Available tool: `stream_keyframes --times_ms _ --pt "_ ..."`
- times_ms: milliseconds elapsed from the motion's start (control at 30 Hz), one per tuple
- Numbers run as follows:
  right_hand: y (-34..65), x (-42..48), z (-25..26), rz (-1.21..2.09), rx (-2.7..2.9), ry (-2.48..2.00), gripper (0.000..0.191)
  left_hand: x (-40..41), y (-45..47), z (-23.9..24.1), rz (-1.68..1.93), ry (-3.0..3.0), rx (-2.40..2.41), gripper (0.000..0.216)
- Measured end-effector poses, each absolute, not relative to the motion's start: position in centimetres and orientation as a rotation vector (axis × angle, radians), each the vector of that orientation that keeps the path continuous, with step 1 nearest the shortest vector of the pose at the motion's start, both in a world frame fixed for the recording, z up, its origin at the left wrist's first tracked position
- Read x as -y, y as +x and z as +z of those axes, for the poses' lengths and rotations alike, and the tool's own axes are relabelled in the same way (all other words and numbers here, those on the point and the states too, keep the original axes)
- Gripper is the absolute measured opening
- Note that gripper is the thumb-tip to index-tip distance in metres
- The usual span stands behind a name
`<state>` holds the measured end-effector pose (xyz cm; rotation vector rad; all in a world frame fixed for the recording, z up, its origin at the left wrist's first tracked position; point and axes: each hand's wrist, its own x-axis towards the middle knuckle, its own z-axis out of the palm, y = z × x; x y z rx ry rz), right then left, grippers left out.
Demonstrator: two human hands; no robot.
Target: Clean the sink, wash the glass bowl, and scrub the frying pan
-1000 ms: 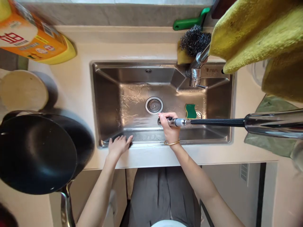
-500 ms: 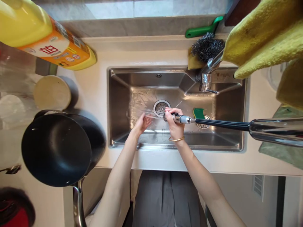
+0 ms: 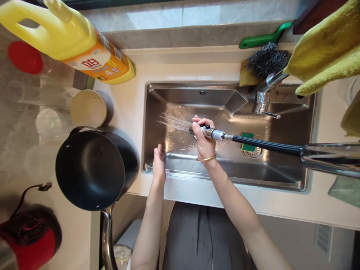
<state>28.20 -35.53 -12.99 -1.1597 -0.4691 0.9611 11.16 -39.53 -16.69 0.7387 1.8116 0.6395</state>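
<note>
My right hand (image 3: 204,140) is closed around the pull-out sprayer head (image 3: 209,132), whose black hose (image 3: 264,144) runs right to a chrome spout (image 3: 329,157). Water fans out leftward from the sprayer onto the left wall of the steel sink (image 3: 157,123). My left hand (image 3: 159,163) hangs over the sink's near left corner, fingers straight and held together, edge-on, holding nothing. A thin gold bangle sits on my right wrist.
A green sponge (image 3: 246,137) lies by a drain strainer (image 3: 253,152) in the sink. Steel wool (image 3: 267,60), a green handle (image 3: 263,38) and the tap base (image 3: 263,99) sit behind. Left counter holds a black pot (image 3: 92,168), a yellow bottle (image 3: 75,45) and a wooden lid (image 3: 88,108).
The view has shifted left. My left hand went from the sink's front rim into the spray, then back to the near left corner. The sprayer rose and now aims at the left wall.
</note>
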Motion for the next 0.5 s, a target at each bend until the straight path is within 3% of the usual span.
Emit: stream_keyframes --times_ms 267,500 --pt "26.8 38.1 -12.6 1.125 0.487 -1.150 0.016 43.6 7.3 -17.5 0.523 0.846 -1.921 0.073" --pt "25.9 35.2 -12.6 1.035 0.552 -1.086 0.018 45.0 7.7 -18.7 0.477 0.882 -1.885 0.075"
